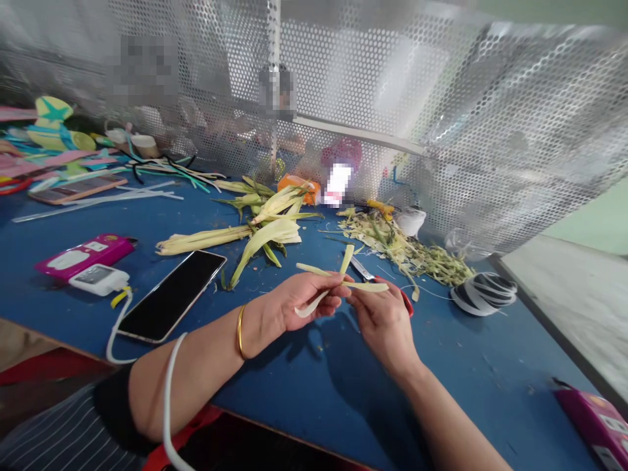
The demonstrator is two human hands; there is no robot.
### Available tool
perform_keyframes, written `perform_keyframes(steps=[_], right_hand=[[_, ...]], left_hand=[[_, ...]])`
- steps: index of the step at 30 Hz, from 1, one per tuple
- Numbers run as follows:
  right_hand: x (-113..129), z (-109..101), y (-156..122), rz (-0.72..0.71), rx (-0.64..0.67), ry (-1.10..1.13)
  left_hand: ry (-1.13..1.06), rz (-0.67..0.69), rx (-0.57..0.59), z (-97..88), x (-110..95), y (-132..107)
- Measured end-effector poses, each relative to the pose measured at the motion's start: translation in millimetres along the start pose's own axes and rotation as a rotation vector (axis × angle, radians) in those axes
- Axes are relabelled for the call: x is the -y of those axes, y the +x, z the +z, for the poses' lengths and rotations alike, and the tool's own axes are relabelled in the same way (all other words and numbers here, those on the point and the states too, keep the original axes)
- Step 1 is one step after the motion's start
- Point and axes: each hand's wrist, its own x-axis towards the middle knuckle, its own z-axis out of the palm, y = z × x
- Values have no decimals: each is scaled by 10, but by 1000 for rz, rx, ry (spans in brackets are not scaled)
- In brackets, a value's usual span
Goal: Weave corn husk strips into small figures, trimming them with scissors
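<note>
My left hand (pixel 314 296) pinches crossed strips of pale corn husk (pixel 366 286) between thumb and fingers. My right hand (pixel 385 320) is closed on the right side of the same strips, its fingertips close to the left ones. Strip ends stick out upward, to both sides and down over the left palm. Just beyond the right hand lie scissors (pixel 362 268) with red handles, partly hidden by that hand. A heap of corn husks (pixel 269 229) lies farther back on the blue table (pixel 304 392).
A black phone (pixel 174 297), a white device with a cable (pixel 101 278) and a purple box (pixel 86 255) lie left. Husk scraps (pixel 402 245) and a black-and-white spool (pixel 483 293) are right. Perforated metal sheeting (pixel 353 78) stands behind. Another purple box (pixel 596 425) sits at lower right.
</note>
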Motion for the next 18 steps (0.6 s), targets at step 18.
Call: perform_keyframes(steps=[18], right_hand=[[-65, -20, 18, 584, -173, 716]], left_hand=[[217, 257, 13, 24, 118, 0]])
